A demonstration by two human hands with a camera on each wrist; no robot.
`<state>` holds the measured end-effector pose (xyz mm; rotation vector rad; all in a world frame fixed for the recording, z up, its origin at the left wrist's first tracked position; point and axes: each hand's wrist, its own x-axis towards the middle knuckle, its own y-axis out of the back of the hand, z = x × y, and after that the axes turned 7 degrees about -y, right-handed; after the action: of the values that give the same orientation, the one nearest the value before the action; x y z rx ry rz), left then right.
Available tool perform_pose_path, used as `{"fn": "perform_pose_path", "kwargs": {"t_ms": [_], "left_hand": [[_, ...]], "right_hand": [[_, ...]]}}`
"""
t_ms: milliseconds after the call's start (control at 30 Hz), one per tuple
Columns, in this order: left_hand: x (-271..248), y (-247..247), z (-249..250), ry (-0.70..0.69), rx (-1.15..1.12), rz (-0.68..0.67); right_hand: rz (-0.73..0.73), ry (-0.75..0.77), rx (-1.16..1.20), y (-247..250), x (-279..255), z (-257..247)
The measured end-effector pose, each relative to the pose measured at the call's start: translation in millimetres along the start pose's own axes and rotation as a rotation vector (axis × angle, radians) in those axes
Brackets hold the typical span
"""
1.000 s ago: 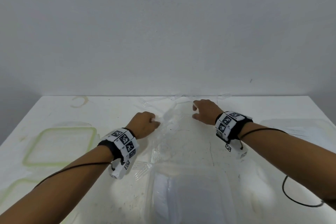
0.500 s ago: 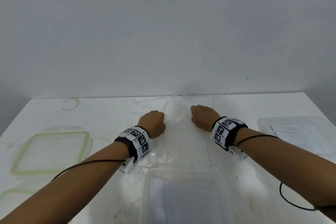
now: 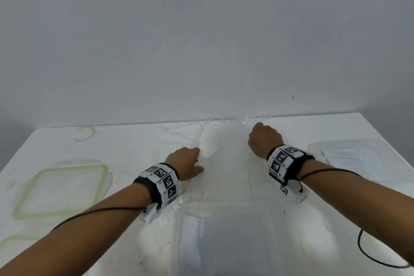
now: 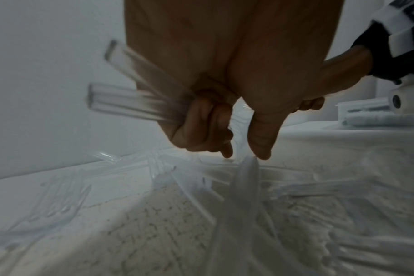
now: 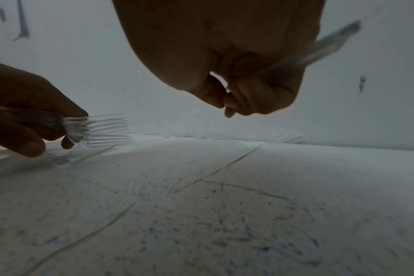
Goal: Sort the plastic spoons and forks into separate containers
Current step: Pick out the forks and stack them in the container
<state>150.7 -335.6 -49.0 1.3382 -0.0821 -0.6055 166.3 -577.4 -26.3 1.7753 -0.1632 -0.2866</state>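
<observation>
The gathering step is judged to be in hand: cutlery is being collected from the loose pile point(image 3: 201, 139) on the table point(image 3: 336, 127), and nothing is being dropped into a container at this moment. By the left hand point(image 3: 184, 162) a small bundle of clear forks point(image 5: 97, 128) is clamped in the curled fingers, while a further clear piece point(image 4: 246, 179), too blurred to be called spoon or fork, is pinched between thumb and forefinger just below the fist. The bundle's long axis is seen to run crosswise through the fist: the tines project from the thumb side, towards the right hand, and the handle ends point(image 4: 121, 93) stick out of the opposite side, slightly fanned. By the right hand point(image 3: 264, 140) one clear handle point(image 5: 329, 46) is gripped in closed fingers; it juts out and upward from the little-finger side of the fist, and its working end is hidden inside the hand, so its kind cannot be told. More pieces lie ahead of both fists against the wall. The next move is judged to call for lifting the pinched piece clear of its tangled neighbours, then carrying each bundle to its own container: the near one point(image 3: 224, 215) lies below both wrists, another point(image 3: 347, 148) outboard of the right wrist.
</observation>
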Motion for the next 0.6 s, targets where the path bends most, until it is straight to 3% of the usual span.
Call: {"fn": "perform_pose_path", "kwargs": {"t_ms": [100, 300, 467, 600], "left_hand": [[0, -2, 1, -0.010, 0.037, 0.022], [-10, 11, -17, -0.060, -0.033, 0.064], [-23, 3, -20, -0.067, -0.043, 0.003], [-23, -7, -16, -0.081, 0.043, 0.060]], "right_hand": [[-0.019, -0.021, -0.069, 0, -6, 1], [-0.084, 0.062, 0.012, -5, -6, -10], [-0.132, 0.324, -0.022, 0, 4, -50], [-0.140, 0.562, -0.023, 1, 12, -90]]}}
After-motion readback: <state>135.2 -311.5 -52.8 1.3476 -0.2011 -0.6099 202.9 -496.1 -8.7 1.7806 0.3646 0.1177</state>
